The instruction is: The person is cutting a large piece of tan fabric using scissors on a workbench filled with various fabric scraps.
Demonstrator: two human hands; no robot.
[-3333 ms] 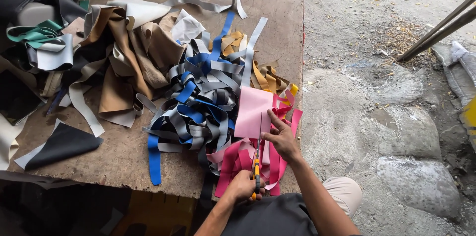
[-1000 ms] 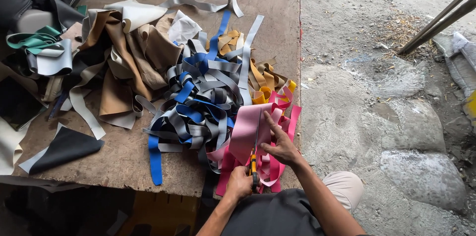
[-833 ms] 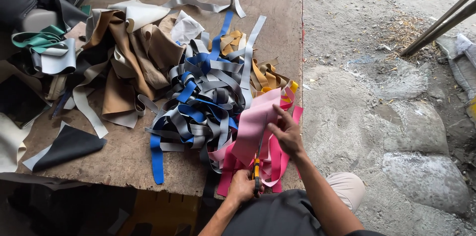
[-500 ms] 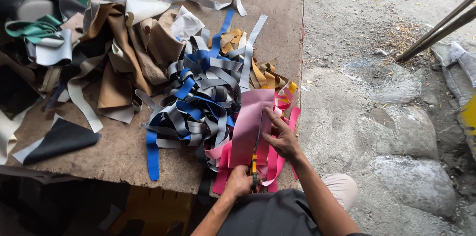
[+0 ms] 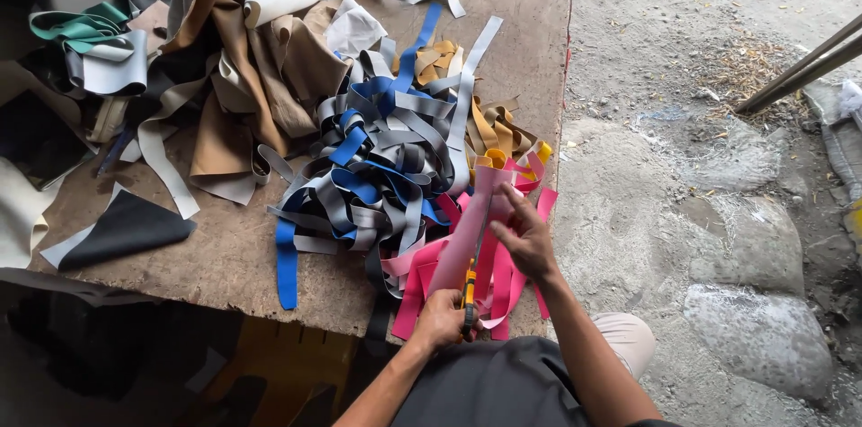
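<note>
scissors (image 5: 470,288) in left hand (image 5: 440,319) cutting pink strip (image 5: 467,238).

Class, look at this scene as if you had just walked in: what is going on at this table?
A person sits at a worn wooden table and cuts a pink sheet with scissors. The left hand works the scissors from below, while the right hand steadies the sheet's edge. Finished pink strips hang over the table's near edge. Beside them lies a tangle of blue and grey strips, with brown scraps further back.
</note>
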